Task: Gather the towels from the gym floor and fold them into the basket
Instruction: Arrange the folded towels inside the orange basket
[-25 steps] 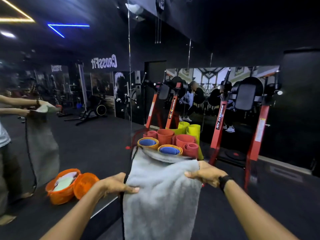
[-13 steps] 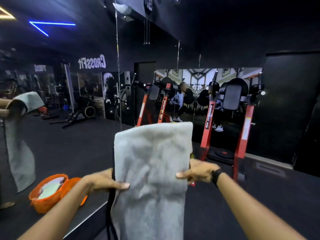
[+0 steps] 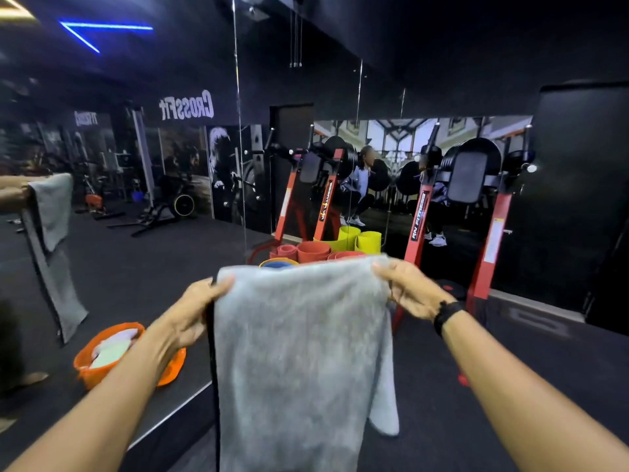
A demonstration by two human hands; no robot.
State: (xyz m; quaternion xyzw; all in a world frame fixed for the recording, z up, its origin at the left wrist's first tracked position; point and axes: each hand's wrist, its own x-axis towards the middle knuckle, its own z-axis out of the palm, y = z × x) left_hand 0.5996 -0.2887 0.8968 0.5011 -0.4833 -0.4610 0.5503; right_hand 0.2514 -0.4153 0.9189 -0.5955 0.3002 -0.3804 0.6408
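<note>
An orange basket (image 3: 102,364) shows in the wall mirror (image 3: 119,233) at lower left, standing on the dark gym floor (image 3: 510,386); inside it lie folded pale cloths, a light green one on top of a whitish one. Just beside it, on its right, is a second orange rounded piece (image 3: 173,367), partly hidden behind the left forearm, and whether it is a lid or another basket cannot be told. Past the top edge of the towel stands a cluster of rolled mats (image 3: 326,248) set on end: red, yellow-green, and one blue roll with a yellow rim.

The mirror carries reversed white lettering that reads "CrossFit" (image 3: 186,107); another reversed word further left is too blurred to read. The red frame (image 3: 420,219) of the weight machine bears white lettering running up its post, which looks like "RN FITNESS", and a pale label on the right-hand post is too small to read.

The grey towel (image 3: 299,362) hangs in front of the person, held up in the air by its top edge, doubled over so a second layer peeks out at lower right. The left hand (image 3: 194,311) pinches the top left corner, its grip closed on the cloth; the right hand (image 3: 408,289) grips the top right corner the same way, with a black band (image 3: 446,315) on its wrist
</note>
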